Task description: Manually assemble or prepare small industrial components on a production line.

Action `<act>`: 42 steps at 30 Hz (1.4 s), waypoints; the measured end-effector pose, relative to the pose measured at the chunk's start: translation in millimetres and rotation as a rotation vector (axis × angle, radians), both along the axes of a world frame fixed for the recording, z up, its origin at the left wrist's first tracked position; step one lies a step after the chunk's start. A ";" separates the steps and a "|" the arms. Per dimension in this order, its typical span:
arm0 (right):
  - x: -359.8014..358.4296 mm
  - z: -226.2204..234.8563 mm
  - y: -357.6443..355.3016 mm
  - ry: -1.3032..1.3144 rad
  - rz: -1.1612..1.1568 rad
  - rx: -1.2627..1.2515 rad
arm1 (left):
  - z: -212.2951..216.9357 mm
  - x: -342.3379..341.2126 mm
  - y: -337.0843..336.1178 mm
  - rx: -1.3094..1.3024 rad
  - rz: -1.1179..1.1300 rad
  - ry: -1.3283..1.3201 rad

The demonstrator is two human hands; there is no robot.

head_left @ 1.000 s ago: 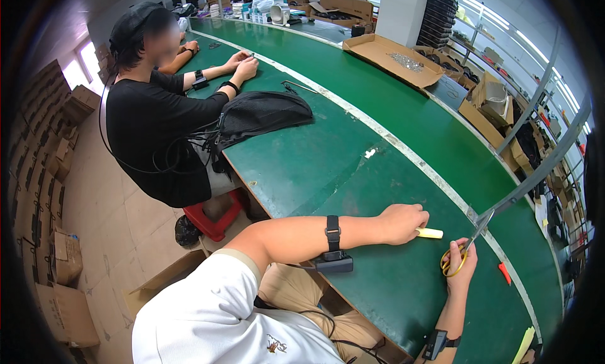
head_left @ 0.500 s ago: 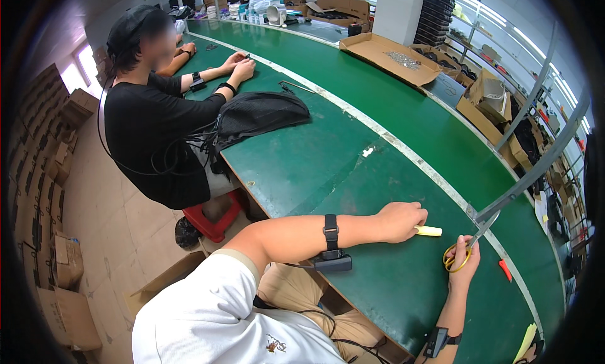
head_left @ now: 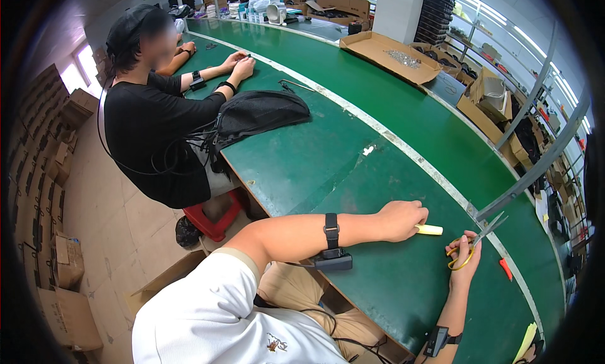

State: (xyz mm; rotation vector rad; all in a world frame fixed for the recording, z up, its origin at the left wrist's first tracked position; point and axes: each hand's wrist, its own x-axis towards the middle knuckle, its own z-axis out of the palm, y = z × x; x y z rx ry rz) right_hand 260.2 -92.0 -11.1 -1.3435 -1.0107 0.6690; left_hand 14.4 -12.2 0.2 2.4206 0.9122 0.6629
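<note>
My left hand (head_left: 401, 220) rests on the green table (head_left: 328, 150), its fingers closed around a small pale yellow piece (head_left: 430, 229) that sticks out to the right. A black band sits on that wrist. My right hand (head_left: 464, 258) holds yellow-handled scissors (head_left: 474, 241) with the blades pointing up and to the right, a short way right of the yellow piece. A small black device (head_left: 332, 259) lies at the table edge under my left forearm.
A person in black (head_left: 157, 125) sits at the left with both hands on the table, beside a black bag (head_left: 258, 112). A red tool (head_left: 506, 269) lies right of my right hand. Cardboard trays (head_left: 387, 55) and boxes stand beyond the table.
</note>
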 end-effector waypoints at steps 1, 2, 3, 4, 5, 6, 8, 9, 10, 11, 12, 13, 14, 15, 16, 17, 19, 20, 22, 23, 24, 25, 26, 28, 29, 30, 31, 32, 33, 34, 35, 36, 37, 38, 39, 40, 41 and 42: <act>2.3 -0.9 0.1 0.001 -0.001 0.000 | 0.2 0.2 -0.1 0.004 -0.002 -0.002; 6.3 -1.9 0.5 -0.010 0.012 -0.023 | 0.5 0.7 -0.2 0.004 -0.003 0.000; 7.1 -1.7 1.2 -0.025 0.027 -0.046 | 0.2 0.0 -0.2 0.001 0.000 -0.002; 7.3 -0.8 1.1 -0.027 0.029 -0.047 | -0.2 -1.0 -0.2 -0.001 0.002 -0.004; 7.3 1.5 0.4 -0.040 0.051 -0.073 | -0.5 -2.1 -0.2 -0.002 0.004 -0.006; 8.7 3.4 -0.8 -0.052 0.070 -0.099 | 0.0 -1.0 -0.2 -0.004 0.004 -0.002; 10.8 3.5 -1.4 -0.079 0.078 -0.095 | 0.6 0.6 -0.3 -0.005 0.003 0.000; 11.1 3.1 -1.4 -0.105 0.087 -0.092 | 0.9 0.6 -0.5 -0.006 0.002 0.000; 10.5 3.4 -1.6 -0.104 0.087 -0.092 | 1.2 0.6 -0.6 -0.008 0.001 -0.001; 9.7 3.7 -1.7 -0.129 0.081 -0.081 | 1.5 0.8 -0.7 -0.008 0.001 -0.001; 9.0 4.0 -1.9 -0.154 0.076 -0.070 | 1.8 1.1 -0.8 -0.010 0.001 -0.001; 8.1 5.5 -2.6 -0.155 0.075 -0.070 | 2.1 1.4 -1.0 -0.012 0.002 -0.001; 6.4 6.6 -2.8 -0.148 0.074 -0.094 | 1.7 0.8 -0.7 -0.012 0.004 0.001; 5.3 7.6 -3.3 -0.144 0.071 -0.118 | 1.6 0.4 -0.5 -0.011 0.004 0.000; 4.8 7.4 -3.3 -0.144 0.071 -0.118 | 1.6 0.2 -0.4 -0.010 0.003 0.000; 4.5 7.0 -3.3 -0.157 0.057 -0.115 | 1.5 0.1 -0.5 -0.010 0.003 -0.001; 4.2 7.6 -4.0 -0.171 0.041 -0.113 | 1.5 0.4 -0.7 -0.014 0.001 -0.001; 4.3 9.2 -4.9 -0.176 0.041 -0.130 | 2.2 0.9 -1.0 -0.014 -0.001 -0.002; 2.7 10.3 -5.1 -0.178 0.045 -0.147 | 2.3 -0.2 -1.2 -0.016 0.000 -0.007; 2.0 11.2 -5.3 -0.175 0.050 -0.159 | 2.3 -0.6 -1.3 -0.016 0.001 -0.005; 1.4 12.0 -5.4 -0.173 0.055 -0.171 | 2.3 -1.0 -1.3 -0.016 0.001 -0.009; 0.9 12.4 -5.3 -0.172 0.056 -0.171 | 2.3 -1.4 -1.3 -0.016 0.001 -0.012; 0.4 12.5 -5.0 -0.181 0.056 -0.178 | 2.2 -2.0 -1.3 -0.016 0.003 -0.011; 2.0 12.0 -5.2 -0.191 0.051 -0.185 | 2.3 -1.4 -1.3 -0.013 0.000 -0.011; 4.1 9.8 -4.3 -0.198 0.066 -0.177 | 2.3 -1.4 -1.4 -0.013 0.000 -0.011; 4.6 9.7 -4.3 -0.206 0.080 -0.169 | 1.8 -1.0 -1.2 -0.015 0.000 -0.012; 4.0 10.2 -4.6 -0.205 0.080 -0.169 | 1.4 -0.7 -1.1 -0.016 0.001 -0.014; 2.9 11.0 -4.9 -0.217 0.077 -0.179 | 0.8 -0.3 -0.9 -0.017 0.001 -0.013; 1.7 11.7 -5.1 -0.230 0.073 -0.189 | 0.3 0.0 -0.8 -0.011 0.000 -0.016; 1.6 11.5 -5.2 -0.229 0.073 -0.189 | 0.1 0.4 -0.7 -0.006 -0.001 -0.018; 1.6 11.4 -5.3 -0.232 0.076 -0.192 | -0.2 0.6 -0.5 -0.006 -0.001 -0.018; 1.4 11.0 -5.3 -0.234 0.080 -0.195 | 0.1 0.4 -0.5 -0.006 -0.001 -0.017; 1.7 10.3 -5.1 -0.234 0.081 -0.195 | 0.3 0.2 -0.6 -0.006 0.000 -0.015; 2.6 9.2 -5.0 -0.237 0.091 -0.186 | 0.7 0.2 -0.7 -0.006 0.000 -0.015; 3.5 8.3 -5.0 -0.239 0.101 -0.177 | 0.8 0.2 -0.7 -0.007 0.001 -0.011; 4.3 7.9 -5.2 -0.239 0.101 -0.177 | 1.1 0.2 -0.8 -0.007 0.001 -0.008; 5.3 7.7 -5.3 -0.236 0.119 -0.178 | 1.4 0.4 -0.7 -0.007 0.000 -0.008; 5.2 7.5 -5.3 -0.234 0.139 -0.178 | 1.3 0.3 -0.3 -0.010 0.001 -0.006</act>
